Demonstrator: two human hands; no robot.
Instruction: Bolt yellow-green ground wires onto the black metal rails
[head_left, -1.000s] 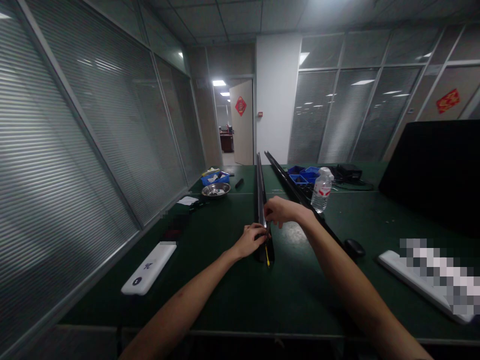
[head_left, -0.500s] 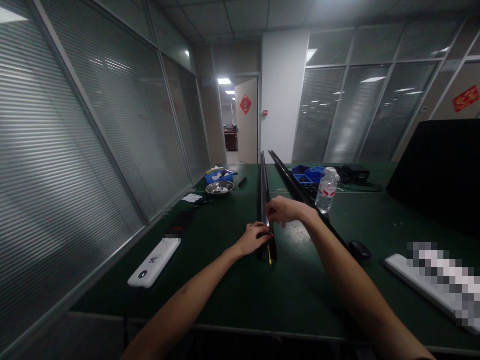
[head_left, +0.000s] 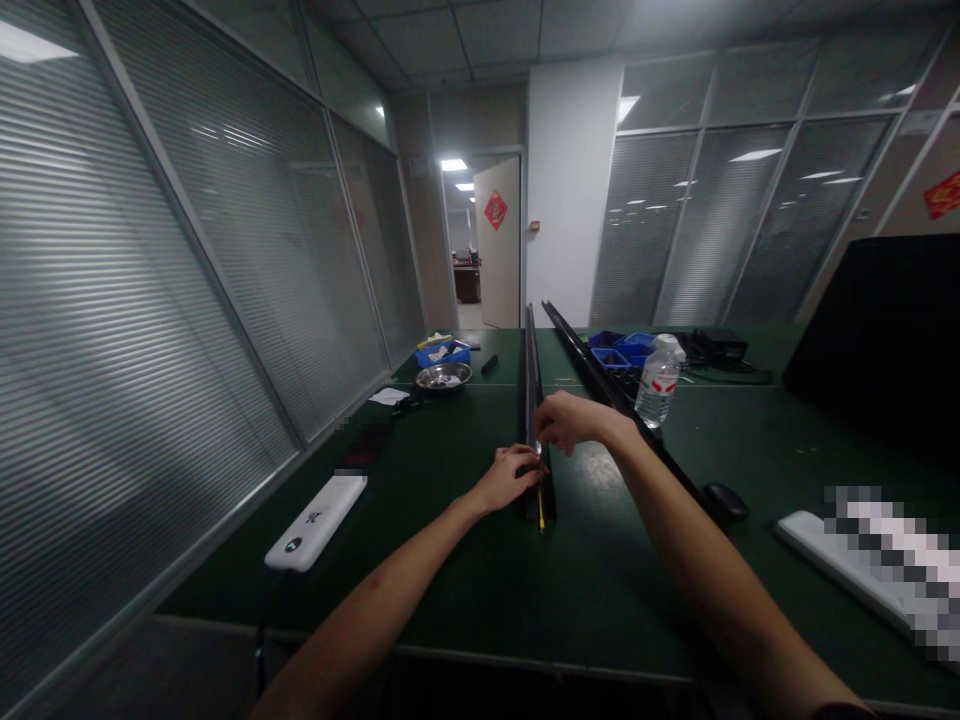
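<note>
A long black rail (head_left: 533,385) lies lengthwise on the green table (head_left: 450,590), pointing away from me. From its near end sticks out a thin yellow piece (head_left: 541,512). My left hand (head_left: 510,478) rests on the rail near that end, its fingers bent over the channel. Just beyond it, my right hand (head_left: 562,420) is held over the rail with fingers pinched downward. Whatever lies between the fingers of either hand is too small and dark to make out. A second black rail (head_left: 585,365) runs slantwise under or behind my right forearm.
At the back left are a metal bowl (head_left: 443,377) and a blue tray (head_left: 431,357). A white device (head_left: 319,525) lies left. Rightward are a water bottle (head_left: 658,382), blue bins (head_left: 621,350), a black mouse (head_left: 725,501) and a dark monitor (head_left: 885,350).
The whole view has shifted slightly, with the surroundings a little further right. Both hands remain at nearly the same place on the rail.
</note>
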